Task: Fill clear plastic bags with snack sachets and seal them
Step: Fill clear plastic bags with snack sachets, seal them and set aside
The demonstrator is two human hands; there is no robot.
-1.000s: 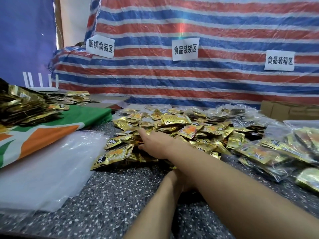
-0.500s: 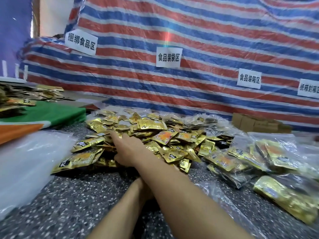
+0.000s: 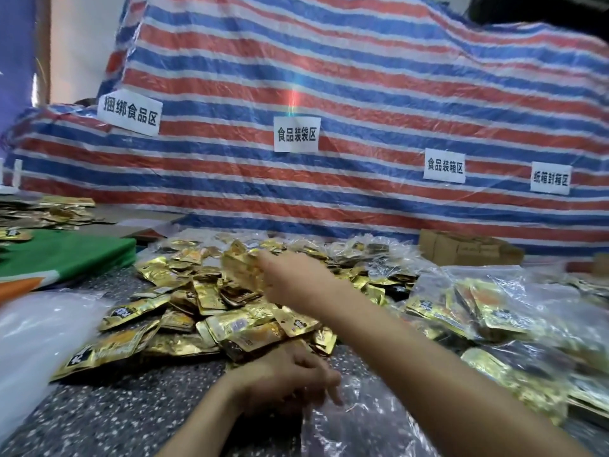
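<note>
Striped tarpaulin (image 3: 362, 77) behind the bench (image 3: 138, 404) bears paper signs (image 3: 297, 133) reading 捆绑食品区, 食品装袋区, 食品装箱区 and 纸箱封箱区. Your right hand (image 3: 293, 282) grips blurred gold sachets (image 3: 239, 268) above the loose pile (image 3: 204, 311); your left hand (image 3: 280, 374), fingers curled, holds a clear bag (image 3: 362, 423) at the pile's near edge.

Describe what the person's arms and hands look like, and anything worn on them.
The left forearm and right forearm are bare, with no sleeve in view. The left hand and right hand wear no gloves. No watch, bracelet or ring shows on the wrists or fingers, though the right hand is motion-blurred.
</note>
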